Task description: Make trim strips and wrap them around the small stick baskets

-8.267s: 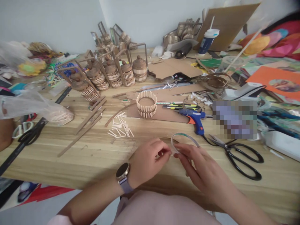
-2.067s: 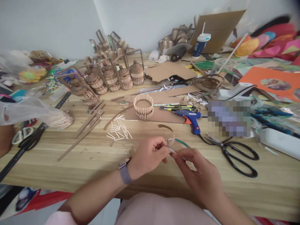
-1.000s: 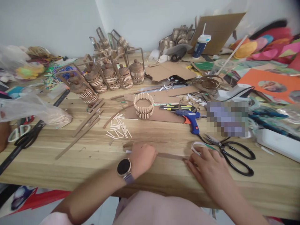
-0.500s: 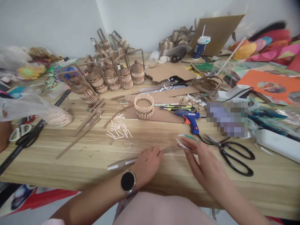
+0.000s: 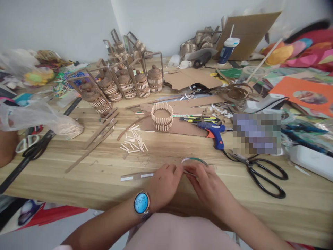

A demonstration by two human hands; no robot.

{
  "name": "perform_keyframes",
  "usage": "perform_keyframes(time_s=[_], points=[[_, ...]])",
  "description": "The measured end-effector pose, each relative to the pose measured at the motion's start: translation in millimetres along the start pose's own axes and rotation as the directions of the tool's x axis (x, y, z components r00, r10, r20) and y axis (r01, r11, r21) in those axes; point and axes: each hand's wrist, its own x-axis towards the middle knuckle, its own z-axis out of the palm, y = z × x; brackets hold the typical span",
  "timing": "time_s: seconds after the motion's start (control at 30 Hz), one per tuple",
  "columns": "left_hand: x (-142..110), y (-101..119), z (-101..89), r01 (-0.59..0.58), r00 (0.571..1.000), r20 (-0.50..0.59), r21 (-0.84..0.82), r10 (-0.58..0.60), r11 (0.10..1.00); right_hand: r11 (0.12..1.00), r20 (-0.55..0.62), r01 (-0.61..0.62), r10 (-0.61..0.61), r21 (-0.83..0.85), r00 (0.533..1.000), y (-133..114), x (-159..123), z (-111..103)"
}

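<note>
A thin brown cardboard strip (image 5: 135, 176) with white tape along it lies flat near the table's front edge. My left hand (image 5: 164, 184), with a watch on its wrist, presses its fingertips down on the strip's right end. My right hand (image 5: 208, 187) meets it there, its fingers pinched on the tape coming off a small white-and-green tape roll (image 5: 194, 160), which stands just beyond the fingertips. A round basket ring of small sticks (image 5: 162, 116) sits on brown cardboard farther back. Loose short sticks (image 5: 132, 142) lie to the ring's left.
A blue glue gun (image 5: 214, 131) and black scissors (image 5: 262, 173) lie to the right of my hands. Finished stick baskets with frames (image 5: 125, 85) stand at the back left. A plastic bag of sticks (image 5: 44, 119) and more scissors (image 5: 33, 151) are at the left. Paper clutter fills the right.
The strip, held up and curled two seconds ago, now lies flat on the table. In the last half second my right hand brought the tape roll left, up against my left hand.
</note>
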Motion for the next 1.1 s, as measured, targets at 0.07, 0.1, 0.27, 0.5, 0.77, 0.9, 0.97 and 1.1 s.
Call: perform_keyframes(time_s=[0.07,0.1,0.27,0.5,0.77,0.9,0.97,1.1], points=[[-1,1,-1.1,0.003,1.0,0.026,0.016,-0.003,1.0,1.0,0.007,0.0,0.0,-0.031,1.0,-1,0,5],[-1,2,-1.3,0.001,0.999,0.036,0.023,-0.002,1.0,0.999,0.007,0.002,-0.002,-0.052,1.0,-2,-1,8],[-2,3,0.6,0.002,1.0,0.022,0.052,-0.004,0.999,0.986,0.024,0.056,-0.053,-0.156,0.998,-4,-2,11],[-5,3,0.4,-0.041,0.999,0.018,0.064,0.04,0.997,0.966,0.109,0.097,-0.072,-0.241,0.991,-3,5,-9],[-13,-1,12.0,-0.095,0.993,-0.059,0.096,0.101,0.991,0.989,0.37,-0.106,0.137,-0.103,0.919,-4,11,-42],[-16,-4,17.2,-0.112,0.986,-0.114,0.071,0.12,0.991,0.956,0.429,-0.081,0.201,-0.282,0.881,-7,17,-49],[-17,-4,18.8,-0.132,0.98,-0.141,0.064,0.14,0.989,0.935,0.476,-0.063,0.235,-0.349,0.847,-8,21,-51],[-18,-7,22.6,-0.156,0.968,-0.192,0.055,0.163,0.986,0.912,0.55,-0.088,0.316,-0.401,0.773,-7,29,-55]])
